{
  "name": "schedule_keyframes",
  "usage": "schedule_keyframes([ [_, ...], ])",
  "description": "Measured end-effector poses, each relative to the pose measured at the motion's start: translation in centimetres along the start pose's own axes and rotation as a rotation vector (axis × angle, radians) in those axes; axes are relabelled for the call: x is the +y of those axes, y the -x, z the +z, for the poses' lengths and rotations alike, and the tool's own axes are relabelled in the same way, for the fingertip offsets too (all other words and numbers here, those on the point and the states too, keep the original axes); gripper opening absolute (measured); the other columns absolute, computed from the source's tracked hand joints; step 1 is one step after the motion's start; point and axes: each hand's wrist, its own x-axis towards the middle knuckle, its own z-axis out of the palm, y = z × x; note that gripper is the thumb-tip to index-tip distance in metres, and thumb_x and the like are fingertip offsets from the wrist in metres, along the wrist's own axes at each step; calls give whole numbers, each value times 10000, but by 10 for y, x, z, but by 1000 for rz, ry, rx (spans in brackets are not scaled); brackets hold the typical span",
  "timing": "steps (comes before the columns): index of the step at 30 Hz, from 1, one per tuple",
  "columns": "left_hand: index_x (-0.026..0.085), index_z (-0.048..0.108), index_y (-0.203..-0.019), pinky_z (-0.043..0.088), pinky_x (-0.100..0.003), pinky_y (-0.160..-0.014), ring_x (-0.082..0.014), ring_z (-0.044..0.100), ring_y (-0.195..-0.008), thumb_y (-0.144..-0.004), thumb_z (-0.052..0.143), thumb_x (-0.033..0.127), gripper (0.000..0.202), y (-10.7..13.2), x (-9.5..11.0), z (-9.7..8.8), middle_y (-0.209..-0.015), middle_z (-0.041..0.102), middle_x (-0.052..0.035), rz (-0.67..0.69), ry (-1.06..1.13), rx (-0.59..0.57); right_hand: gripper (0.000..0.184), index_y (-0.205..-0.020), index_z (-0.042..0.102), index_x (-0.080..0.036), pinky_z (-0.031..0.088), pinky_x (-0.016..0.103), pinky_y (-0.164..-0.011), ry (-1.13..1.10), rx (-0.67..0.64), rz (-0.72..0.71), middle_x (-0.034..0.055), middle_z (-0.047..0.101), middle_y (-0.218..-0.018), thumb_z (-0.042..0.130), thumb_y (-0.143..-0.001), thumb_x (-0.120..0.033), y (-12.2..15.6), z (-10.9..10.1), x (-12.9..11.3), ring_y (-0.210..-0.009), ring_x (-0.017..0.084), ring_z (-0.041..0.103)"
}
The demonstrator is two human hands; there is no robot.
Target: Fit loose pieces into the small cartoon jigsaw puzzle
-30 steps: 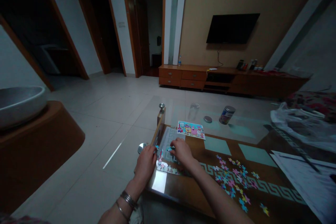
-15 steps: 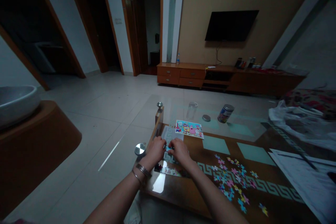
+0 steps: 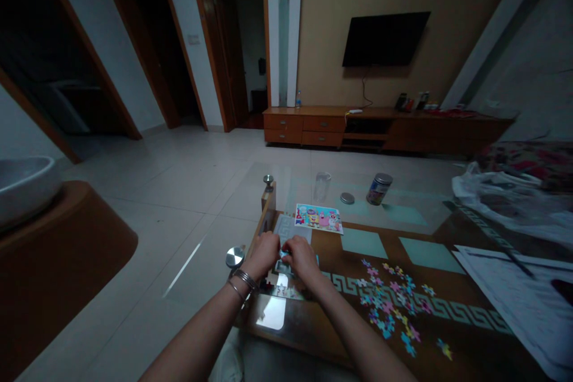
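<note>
My left hand [image 3: 265,252] and my right hand [image 3: 302,256] meet over a partly built jigsaw [image 3: 286,286] near the left corner of a glass-topped coffee table [image 3: 447,233]. Both hands have their fingers curled and pinched together on a small puzzle piece [image 3: 283,255] between them. Two bangles sit on my left wrist. A colourful cartoon picture card [image 3: 319,218] lies just beyond the hands. Several loose pastel puzzle pieces [image 3: 394,304] are scattered to the right of my right forearm.
Farther back on the table stand a drinking glass [image 3: 321,186], a round lid [image 3: 347,197] and a tin can [image 3: 379,188]. A white plastic bag [image 3: 505,203] and paper sheets [image 3: 514,304] lie at the right. A wooden TV cabinet [image 3: 380,128] lines the far wall.
My left hand has moved right from the table's edge and joined my right hand over the jigsaw. The view has shifted slightly.
</note>
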Motion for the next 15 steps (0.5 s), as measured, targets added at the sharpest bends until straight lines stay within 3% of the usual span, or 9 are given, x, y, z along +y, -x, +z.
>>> schedule_keyframes([
  [7,159,652,-932,451,-337,-852,-219,612,-984,-794,637,225,154,-9,-2,-2,-984,679,-75,-11,11,-93,171,-885,695,-174,408,276,-797,-47,13,40,80,659,-954,660,-727,-120,-2,1,1,-933,220,573],
  [11,149,607,-1037,501,-406,-852,-194,609,-966,-863,597,345,262,-17,-4,0,-1064,635,-59,-40,9,-167,161,-873,701,-177,410,277,-793,-94,-10,89,79,670,-963,666,-722,-137,-6,2,3,-926,214,586],
  [15,166,563,-1139,516,-415,-845,-202,599,-994,-884,568,358,319,-23,-3,2,-1147,596,-70,-89,23,-165,110,-830,709,-183,410,276,-762,-100,-13,124,78,682,-923,648,-743,-157,-8,3,2,-889,210,605],
])
